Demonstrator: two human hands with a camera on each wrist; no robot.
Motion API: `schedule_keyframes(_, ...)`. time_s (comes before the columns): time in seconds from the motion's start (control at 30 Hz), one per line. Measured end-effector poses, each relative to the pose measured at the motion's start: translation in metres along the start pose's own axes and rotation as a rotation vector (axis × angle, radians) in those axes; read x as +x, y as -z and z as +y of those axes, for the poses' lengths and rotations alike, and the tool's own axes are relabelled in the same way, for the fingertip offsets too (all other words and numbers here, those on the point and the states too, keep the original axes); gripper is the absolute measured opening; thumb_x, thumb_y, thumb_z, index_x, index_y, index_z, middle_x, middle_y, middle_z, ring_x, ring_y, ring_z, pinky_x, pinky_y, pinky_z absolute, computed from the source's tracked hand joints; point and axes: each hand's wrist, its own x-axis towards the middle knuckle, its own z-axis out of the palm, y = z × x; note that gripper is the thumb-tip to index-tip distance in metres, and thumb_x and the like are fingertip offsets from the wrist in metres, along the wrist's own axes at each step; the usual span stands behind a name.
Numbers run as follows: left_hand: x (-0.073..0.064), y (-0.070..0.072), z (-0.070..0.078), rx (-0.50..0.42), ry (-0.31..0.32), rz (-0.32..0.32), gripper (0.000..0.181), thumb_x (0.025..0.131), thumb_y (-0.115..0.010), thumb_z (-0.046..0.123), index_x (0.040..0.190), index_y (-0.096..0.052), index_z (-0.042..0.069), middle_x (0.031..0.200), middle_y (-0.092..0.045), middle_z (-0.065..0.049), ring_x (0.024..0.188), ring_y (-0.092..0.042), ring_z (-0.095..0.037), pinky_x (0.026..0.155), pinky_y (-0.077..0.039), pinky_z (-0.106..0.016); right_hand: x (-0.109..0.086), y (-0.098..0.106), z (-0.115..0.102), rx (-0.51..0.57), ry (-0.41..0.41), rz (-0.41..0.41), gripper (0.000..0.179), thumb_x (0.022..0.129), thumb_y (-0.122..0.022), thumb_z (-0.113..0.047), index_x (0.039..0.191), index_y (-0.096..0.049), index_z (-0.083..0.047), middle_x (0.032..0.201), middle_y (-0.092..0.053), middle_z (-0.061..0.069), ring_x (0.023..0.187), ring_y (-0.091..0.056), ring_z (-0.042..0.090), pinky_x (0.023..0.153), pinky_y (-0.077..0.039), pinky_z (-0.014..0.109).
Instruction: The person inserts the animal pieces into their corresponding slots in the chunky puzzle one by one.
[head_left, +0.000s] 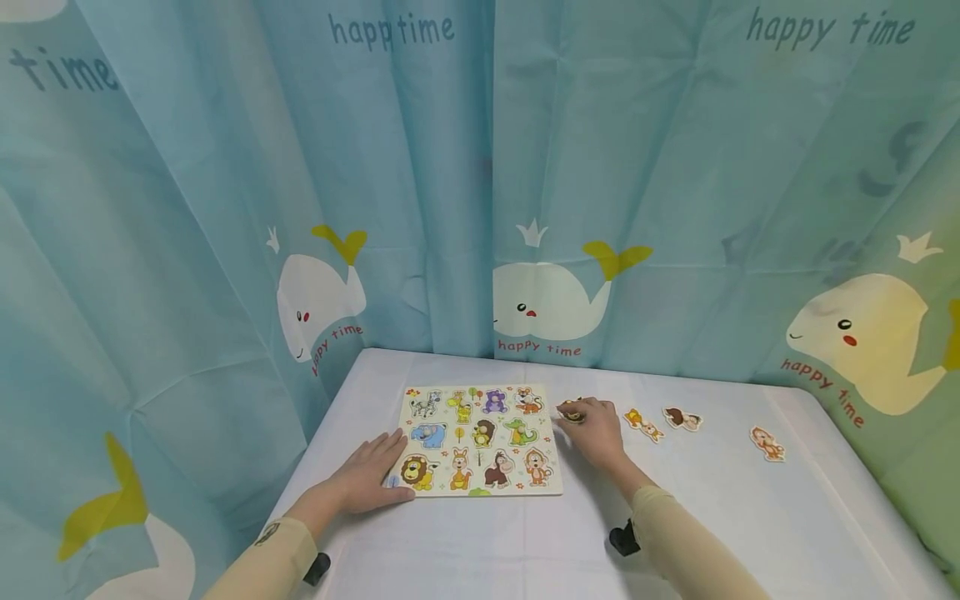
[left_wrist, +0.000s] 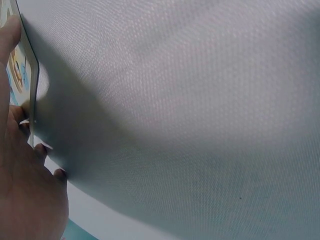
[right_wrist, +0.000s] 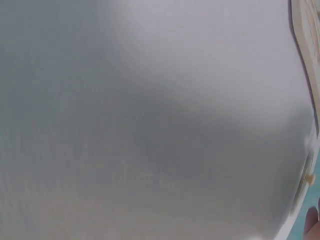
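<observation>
A wooden animal puzzle board [head_left: 480,492] lies flat on the white cloth, with pictures such as a zebra, lion and crocodile. My left hand [head_left: 371,473] rests along its left edge, thumb stretched by the near corner; the left wrist view shows the thumb and fingertips at the board [left_wrist: 31,75]. Just past the board's right edge, my right hand [head_left: 596,433] pinches a small dark-and-yellow puzzle piece [head_left: 573,414], mostly covered by the fingers. In the right wrist view only a fingertip [right_wrist: 311,220] shows, near a thin piece seen edge-on [right_wrist: 301,187].
To the right lie an orange animal piece [head_left: 643,425], a dark brown animal piece [head_left: 682,418] and, farther off, a monkey piece [head_left: 767,443]. A blue curtain [head_left: 450,167] with whales hangs behind the table [head_left: 465,550]. Black wrist devices [head_left: 624,540] sit beneath both forearms.
</observation>
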Motion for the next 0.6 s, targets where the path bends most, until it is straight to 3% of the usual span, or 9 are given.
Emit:
schedule_keyframes(0.37,-0.002,0.0,0.0,0.012,-0.025,0.008,0.099,0.089,-0.068,0.063,0.16,-0.032,0.004,0.169,-0.023,-0.011,0.155,-0.017,-0.036,0.126,-0.015,-0.054,0.006,0.022,0.02,-0.125,-0.018,0.026,0.028,0.091,-0.076,-0.024,0.115,-0.078,-0.01,0.12,-0.066,0.015,0.122,-0.046,0.04,0.101,-0.037,0.061)
schedule_keyframes(0.6,-0.002,0.0,0.001,0.018,-0.012,0.0,0.098,0.089,-0.068,0.062,0.16,-0.032,0.005,0.169,-0.023,-0.01,0.155,-0.017,-0.035,0.126,-0.015,-0.052,0.013,0.027,0.028,-0.145,-0.066,-0.01,0.03,0.092,-0.074,-0.025,0.118,-0.077,-0.01,0.125,-0.062,0.018,0.127,-0.041,0.043,0.104,-0.032,0.063)
